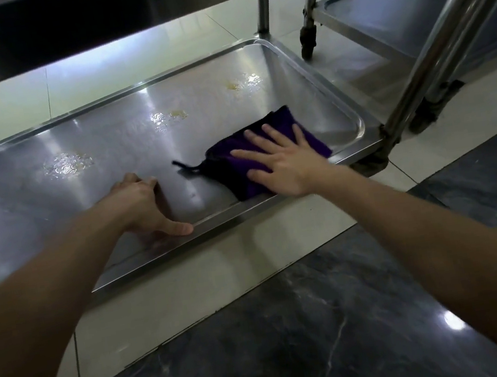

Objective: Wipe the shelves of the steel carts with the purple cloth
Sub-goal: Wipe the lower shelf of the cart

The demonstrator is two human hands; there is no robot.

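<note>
I am pressing my right hand (285, 163), fingers spread flat, onto the purple cloth (224, 167) beneath it to drive it over the bottom shelf (229, 220). My left hand (139, 201) is bracing there. Its bent fingertips are hiding, so I cannot tell whether it is gripping.

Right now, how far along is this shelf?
Nothing clearly finished. In hand: right hand presses the purple cloth at the shelf's near right corner; left hand rests on its front rim. Left: three wet yellowish patches further back, and the neighbouring cart's shelf.
</note>
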